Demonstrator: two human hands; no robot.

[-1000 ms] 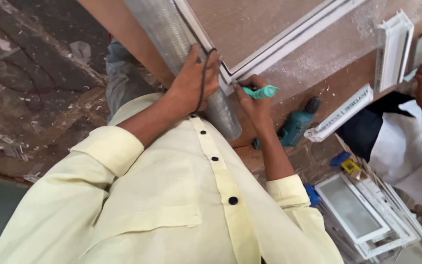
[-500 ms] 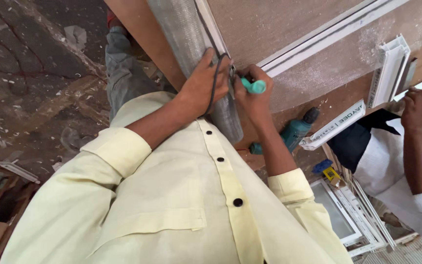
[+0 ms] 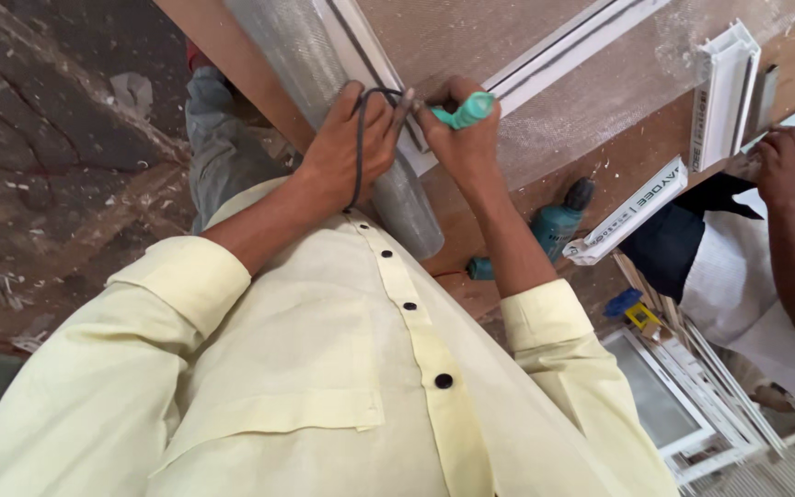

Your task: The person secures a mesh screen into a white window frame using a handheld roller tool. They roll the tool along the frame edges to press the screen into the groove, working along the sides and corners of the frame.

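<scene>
Our left hand [image 3: 347, 147] pinches a dark rubber cord [image 3: 361, 138], looped over the fingers, resting on the mesh roll [image 3: 342, 101]. At its 3 o'clock, touching it, our right hand [image 3: 462, 138] grips a teal-handled tool [image 3: 462, 110], tip at the white frame [image 3: 370, 55] groove. Cord looks seated at this corner only; we judge most of the frame run toward 1 o'clock is left. Teal drill [image 3: 554, 230] lies idle at 5 o'clock. A co-worker's hand [image 3: 784, 161] works far at 3 o'clock.

Mesh roll [image 3: 342, 101] blocks worktop [image 3: 664, 138] near edge; drill [image 3: 549, 230] and white profile offcuts [image 3: 724, 87] crowd right side; centre mesh open.
</scene>
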